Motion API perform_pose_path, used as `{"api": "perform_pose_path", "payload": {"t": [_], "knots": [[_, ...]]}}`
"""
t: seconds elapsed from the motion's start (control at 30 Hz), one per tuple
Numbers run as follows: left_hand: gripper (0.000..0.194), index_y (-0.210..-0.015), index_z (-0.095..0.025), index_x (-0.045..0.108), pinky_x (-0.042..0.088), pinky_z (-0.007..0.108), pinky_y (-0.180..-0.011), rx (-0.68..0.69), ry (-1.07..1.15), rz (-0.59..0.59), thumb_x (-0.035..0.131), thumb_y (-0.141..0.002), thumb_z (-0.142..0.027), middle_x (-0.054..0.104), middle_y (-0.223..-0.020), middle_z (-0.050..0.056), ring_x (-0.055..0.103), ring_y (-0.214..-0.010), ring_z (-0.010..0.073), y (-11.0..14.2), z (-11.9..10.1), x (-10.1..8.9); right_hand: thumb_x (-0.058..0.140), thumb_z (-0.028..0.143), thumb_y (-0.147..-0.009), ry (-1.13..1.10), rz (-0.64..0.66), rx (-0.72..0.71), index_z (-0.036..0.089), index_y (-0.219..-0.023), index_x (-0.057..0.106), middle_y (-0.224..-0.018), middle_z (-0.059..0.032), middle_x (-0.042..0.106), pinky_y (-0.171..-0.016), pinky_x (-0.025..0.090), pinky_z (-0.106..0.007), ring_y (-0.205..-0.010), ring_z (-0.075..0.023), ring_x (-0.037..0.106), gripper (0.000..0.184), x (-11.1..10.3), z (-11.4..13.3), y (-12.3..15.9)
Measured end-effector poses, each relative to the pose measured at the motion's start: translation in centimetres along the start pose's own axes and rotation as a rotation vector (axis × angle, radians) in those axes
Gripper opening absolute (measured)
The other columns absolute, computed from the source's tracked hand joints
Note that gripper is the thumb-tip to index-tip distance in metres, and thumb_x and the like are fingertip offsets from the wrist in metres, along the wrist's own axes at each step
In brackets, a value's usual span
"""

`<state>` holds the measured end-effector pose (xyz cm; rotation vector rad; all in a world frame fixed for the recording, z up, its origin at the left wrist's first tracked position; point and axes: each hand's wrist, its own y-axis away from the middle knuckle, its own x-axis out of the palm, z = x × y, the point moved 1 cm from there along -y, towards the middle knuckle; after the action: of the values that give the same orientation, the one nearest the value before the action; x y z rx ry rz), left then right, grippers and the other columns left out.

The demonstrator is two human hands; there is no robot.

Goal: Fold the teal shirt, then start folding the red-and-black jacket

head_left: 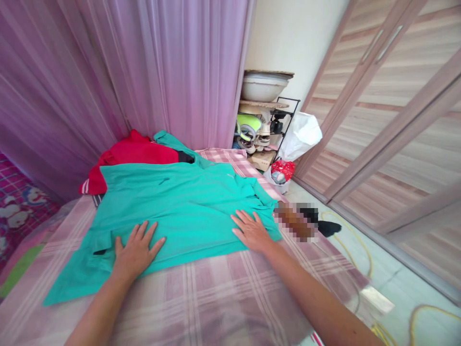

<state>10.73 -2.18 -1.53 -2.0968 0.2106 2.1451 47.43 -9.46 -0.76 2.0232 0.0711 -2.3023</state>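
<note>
A teal jacket [180, 202] lies spread out over a plaid cloth [216, 293], with one sleeve stretching toward the lower left and some creases across its middle. Palm down near the jacket's lower left part rests my left hand [136, 250], its fingers spread on the fabric. My right hand [252, 231] lies flat on the lower right part of the same jacket, fingers apart. Neither hand grips anything. Behind the jacket and partly covered by it is a red garment [140, 151] with white stripes on its cuff.
Purple curtains [162, 72] hang at the back. A black rack [288, 115] with shoes and a white basin [264, 86] stands beyond the far right corner. Wooden wardrobe doors [378, 120] line the right side. A yellow cord [367, 250] runs over the tiled floor.
</note>
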Motion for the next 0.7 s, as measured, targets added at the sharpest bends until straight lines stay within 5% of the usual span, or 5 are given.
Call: {"api": "perform_pose_path", "payload": {"t": [0.1, 0.17, 0.37, 0.5, 0.7], "knots": [[0.068, -0.153, -0.027, 0.032, 0.015, 0.072, -0.111, 0.005, -0.001, 0.003, 0.03, -0.091, -0.056, 0.026, -0.162, 0.009, 0.022, -0.149, 0.0331, -0.2, 0.1, 0.3, 0.031, 0.045, -0.102, 0.05, -0.012, -0.06, 0.025, -0.151, 0.041, -0.159, -0.0069, 0.033, -0.121, 0.017, -0.053, -0.147, -0.0268, 0.028, 0.054, -0.4, -3.0, 1.2], [0.069, -0.153, -0.027, 0.033, 0.016, 0.072, -0.111, 0.007, -0.004, -0.002, 0.03, -0.091, -0.057, 0.027, -0.162, 0.01, 0.022, -0.149, 0.0336, -0.3, 0.3, 0.4, 0.034, 0.045, -0.101, 0.052, 0.004, -0.062, 0.024, -0.15, 0.043, -0.159, -0.0092, 0.034, -0.119, 0.02, -0.055, -0.146, -0.0286, 0.03, 0.053, -0.9, -3.0, 1.1], [0.068, -0.152, -0.026, 0.036, 0.016, 0.073, -0.11, 0.025, -0.005, -0.035, 0.029, -0.091, -0.056, 0.03, -0.161, 0.011, 0.025, -0.148, 0.035, -0.2, 0.4, 0.6, 0.035, 0.047, -0.101, -0.097, -0.175, -0.091, 0.026, -0.156, 0.03, -0.163, -0.0093, 0.02, -0.12, 0.014, -0.057, -0.15, -0.0276, 0.019, 0.059, -1.7, 4.4, -0.4], [0.066, -0.151, -0.027, 0.038, 0.016, 0.072, -0.111, 0.016, 0.018, -0.058, 0.033, -0.091, -0.055, 0.032, -0.16, 0.01, 0.026, -0.148, 0.0342, -0.2, 0.4, 0.8, 0.04, 0.057, -0.097, -0.172, 0.003, -0.267, 0.029, -0.154, 0.033, -0.163, -0.0068, 0.02, -0.121, 0.009, -0.058, -0.151, -0.0266, 0.017, 0.063, 0.3, 7.7, -0.4], [0.058, -0.137, -0.022, 0.057, 0.029, 0.064, -0.112, 0.11, 0.229, -0.223, 0.036, -0.093, -0.054, 0.05, -0.149, 0.013, 0.045, -0.137, 0.0329, 0.0, 2.3, 0.6, 0.053, 0.053, -0.093, -0.143, 0.08, -0.342, 0.025, -0.154, 0.034, -0.162, -0.0092, 0.026, -0.122, 0.016, -0.054, -0.149, -0.0258, 0.023, 0.07, 0.6, 2.3, 1.8]]}}
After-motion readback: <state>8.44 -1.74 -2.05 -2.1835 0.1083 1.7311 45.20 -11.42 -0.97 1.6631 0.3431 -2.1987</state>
